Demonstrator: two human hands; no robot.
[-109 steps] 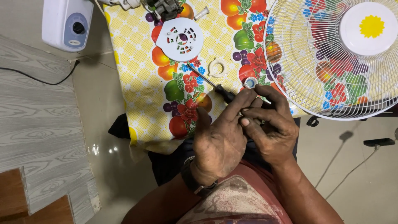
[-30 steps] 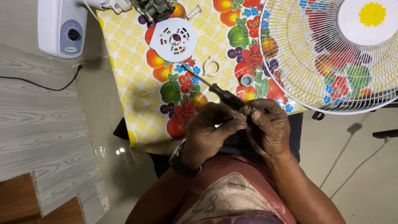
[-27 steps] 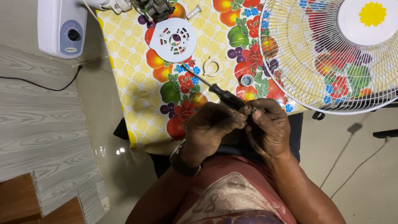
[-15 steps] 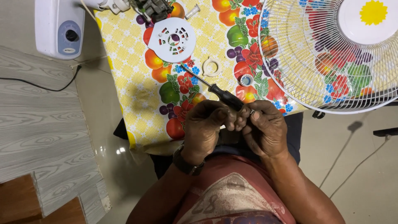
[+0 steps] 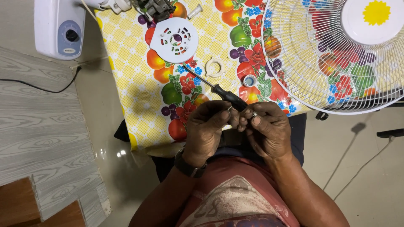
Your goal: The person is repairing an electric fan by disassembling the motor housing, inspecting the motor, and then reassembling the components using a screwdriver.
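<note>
My left hand [image 5: 206, 130] and my right hand [image 5: 267, 128] meet fingertip to fingertip above my lap, at the near edge of the fruit-patterned tablecloth [image 5: 134, 84]. Together they pinch a small metal part [image 5: 253, 114] that the fingers mostly hide. A black-handled screwdriver [image 5: 219, 91] lies on the cloth just beyond my fingers, its shaft pointing at a white round vented cover [image 5: 174, 40]. Whether a finger touches the handle I cannot tell.
A white fan grille [image 5: 336, 54] with a yellow-centred hub overhangs the table's right side. A white plastic ring [image 5: 214, 67] and a small round cap [image 5: 249, 80] lie on the cloth. A fan motor [image 5: 153, 7] sits at the far edge. A white wall-type box [image 5: 59, 27] stands left.
My hands have drawn closer together and shifted slightly toward me, fingers working the small part. The screwdriver stays on the cloth.
</note>
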